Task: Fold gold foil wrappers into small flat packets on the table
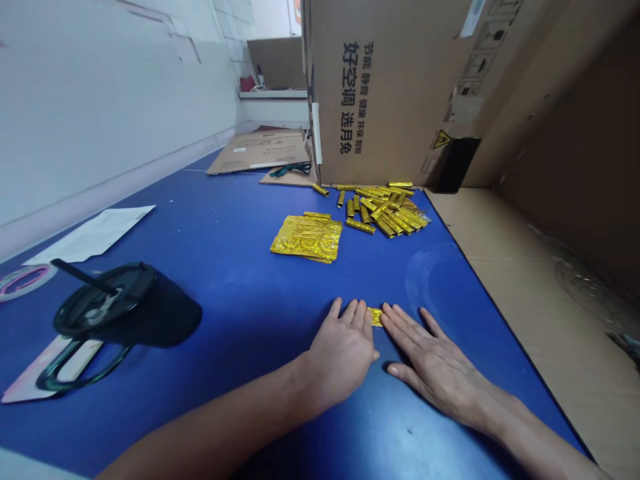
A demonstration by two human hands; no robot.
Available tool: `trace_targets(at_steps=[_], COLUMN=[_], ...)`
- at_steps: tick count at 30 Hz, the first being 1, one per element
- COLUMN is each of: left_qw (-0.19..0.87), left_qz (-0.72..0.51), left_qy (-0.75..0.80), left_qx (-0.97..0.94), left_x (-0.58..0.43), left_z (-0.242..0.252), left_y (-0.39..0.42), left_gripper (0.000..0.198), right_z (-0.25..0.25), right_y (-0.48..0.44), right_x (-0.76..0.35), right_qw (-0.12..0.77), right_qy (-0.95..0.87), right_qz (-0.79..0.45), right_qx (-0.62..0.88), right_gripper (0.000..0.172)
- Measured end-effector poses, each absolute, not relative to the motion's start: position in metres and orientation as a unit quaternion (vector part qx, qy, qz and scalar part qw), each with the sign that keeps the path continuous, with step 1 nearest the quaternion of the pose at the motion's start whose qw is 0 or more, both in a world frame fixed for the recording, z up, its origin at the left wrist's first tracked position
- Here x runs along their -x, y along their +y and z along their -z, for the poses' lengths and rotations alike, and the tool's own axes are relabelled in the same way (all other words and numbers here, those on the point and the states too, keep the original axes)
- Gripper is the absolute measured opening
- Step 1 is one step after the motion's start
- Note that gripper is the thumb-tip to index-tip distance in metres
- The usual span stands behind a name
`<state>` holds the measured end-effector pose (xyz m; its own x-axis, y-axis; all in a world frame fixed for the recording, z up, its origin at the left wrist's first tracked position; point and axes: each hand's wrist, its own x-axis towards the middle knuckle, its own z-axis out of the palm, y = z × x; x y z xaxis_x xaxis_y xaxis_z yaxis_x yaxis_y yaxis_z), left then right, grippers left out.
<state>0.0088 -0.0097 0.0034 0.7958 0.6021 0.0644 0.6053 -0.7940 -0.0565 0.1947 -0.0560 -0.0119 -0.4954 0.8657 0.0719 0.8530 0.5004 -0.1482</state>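
A small strip of gold foil paper (pixel 375 317) lies on the blue table, mostly hidden under my fingers. My left hand (pixel 343 353) rests on its left end, palm down, with the fingers stretched out. On the right end lie the fingertips of my right hand (pixel 425 353), flat and with the thumb spread away. Beyond my hands is a flat stack of gold foil sheets (pixel 307 238), slightly fanned at the edges. To its right, several rolled gold foil tubes (pixel 393 212) form a loose heap.
A dark lidded mug (pixel 150 307) with a straw stands at the left. White paper (pixel 93 233) and a roll of tape (pixel 23 281) lie near the wall. A big cardboard box (pixel 390 87) rises behind the heap. Flat cardboard (pixel 260 148) lies at the back.
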Motion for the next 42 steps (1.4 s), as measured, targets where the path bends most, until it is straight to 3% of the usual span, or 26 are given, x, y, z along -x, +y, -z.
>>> trace_targets(at_steps=[6, 11, 14, 20, 25, 31, 36, 39, 42], left_qw=[0.021, -0.004, -0.018, -0.034, -0.017, -0.025, -0.039, -0.044, -0.055], left_qz=[0.014, 0.066, 0.129, 0.128, 0.089, 0.089, 0.098, 0.103, 0.105], left_qy=[-0.32, -0.33, -0.352, -0.309, -0.3, -0.284, -0.291, -0.297, -0.303], left_qx=[0.947, 0.942, 0.927, 0.942, 0.949, 0.954, 0.951, 0.948, 0.945], left_x=[-0.009, -0.007, -0.006, -0.009, -0.012, -0.01, -0.01, -0.01, -0.009], left_z=[-0.006, -0.009, -0.017, -0.017, -0.009, -0.007, -0.007, -0.006, -0.004], left_y=[-0.008, -0.004, -0.003, -0.012, -0.009, 0.001, 0.005, 0.009, 0.015], left_gripper=[0.049, 0.042, 0.024, 0.014, 0.021, 0.017, 0.016, 0.017, 0.013], right_z=[0.011, 0.008, 0.005, -0.001, 0.002, -0.001, -0.006, 0.0, 0.006], right_y=[-0.064, -0.05, -0.038, -0.032, -0.023, -0.026, -0.045, -0.045, -0.04], right_x=[-0.203, -0.198, -0.197, -0.197, -0.2, -0.2, -0.193, -0.192, -0.193], right_qw=[0.072, 0.133, 0.201, 0.266, 0.295, 0.353, 0.266, 0.191, 0.174], right_qy=[-0.844, -0.832, -0.822, -0.804, -0.77, -0.729, -0.815, -0.818, -0.807], right_qz=[-0.016, 0.015, -0.016, -0.086, -0.123, -0.033, -0.032, -0.022, -0.014], right_qx=[0.532, 0.538, 0.532, 0.525, 0.552, 0.585, 0.514, 0.542, 0.563], right_gripper=[0.059, 0.033, 0.023, 0.019, 0.018, 0.013, 0.014, 0.021, 0.022])
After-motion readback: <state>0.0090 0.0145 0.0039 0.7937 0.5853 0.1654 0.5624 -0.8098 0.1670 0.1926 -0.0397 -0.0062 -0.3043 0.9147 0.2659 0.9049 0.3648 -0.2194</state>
